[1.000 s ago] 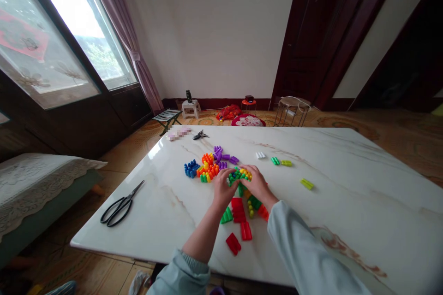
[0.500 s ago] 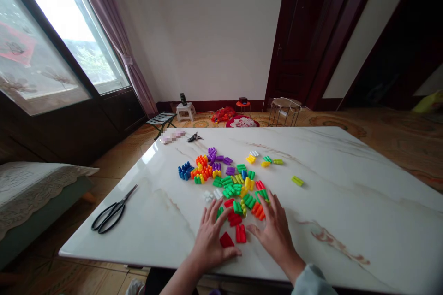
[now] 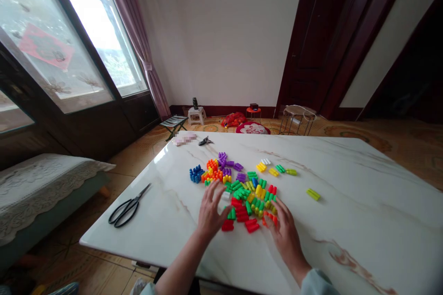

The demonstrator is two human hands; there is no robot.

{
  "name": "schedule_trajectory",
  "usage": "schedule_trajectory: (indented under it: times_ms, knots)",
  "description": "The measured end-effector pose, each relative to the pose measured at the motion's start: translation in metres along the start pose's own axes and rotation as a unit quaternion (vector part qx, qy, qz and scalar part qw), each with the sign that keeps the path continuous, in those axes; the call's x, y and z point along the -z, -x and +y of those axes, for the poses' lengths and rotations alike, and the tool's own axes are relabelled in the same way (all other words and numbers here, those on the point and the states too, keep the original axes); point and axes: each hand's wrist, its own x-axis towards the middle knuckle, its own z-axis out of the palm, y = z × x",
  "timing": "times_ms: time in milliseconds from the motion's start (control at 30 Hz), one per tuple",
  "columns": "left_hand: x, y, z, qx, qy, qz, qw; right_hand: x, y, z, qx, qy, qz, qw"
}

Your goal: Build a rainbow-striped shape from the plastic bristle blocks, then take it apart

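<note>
Ridged plastic building blocks in many colours lie heaped on the white marble-patterned table (image 3: 346, 170). My left hand (image 3: 212, 209) hovers at the left side of the heap, thumb apart from the fingers, holding nothing. Just under its thumb are green blocks (image 3: 231, 213) and a red block (image 3: 227, 225). On the other side, my right hand (image 3: 286, 228) has its fingers spread, with an orange block (image 3: 269, 219) close to its thumb; I cannot tell whether they touch. Between both hands lie red blocks (image 3: 241, 211) and another red block (image 3: 252, 226).
Blue blocks (image 3: 196, 174) sit by orange blocks (image 3: 212, 174) and purple blocks (image 3: 222, 159) at the heap's back left. A lone yellow-green block (image 3: 313, 194) lies to the right. Black-handled scissors (image 3: 128, 207) rest near the left edge, pruning shears (image 3: 206, 141) at the back.
My left hand has moved away from me and uncovered a red block. Orange and red blocks by my hands have shifted. The whole view has swung slightly left.
</note>
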Motion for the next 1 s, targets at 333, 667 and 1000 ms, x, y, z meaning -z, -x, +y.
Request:
schedule_trajectory:
  times_ms: [333, 667, 1000]
  knots:
    - [0.033, -0.089, -0.106, 0.182, -0.078, -0.242, 0.950, -0.004, -0.002, 0.008, -0.091, -0.043, 0.018, 0.995]
    - [0.005, -0.059, -0.058, 0.112, -0.169, -0.119, 0.972, -0.002, -0.006, 0.000, -0.056, 0.021, 0.011, 0.998]
    - [-0.002, -0.056, -0.057, 0.044, -0.136, -0.151, 0.978, -0.004, -0.007, 0.000, -0.032, 0.053, 0.011, 0.998]
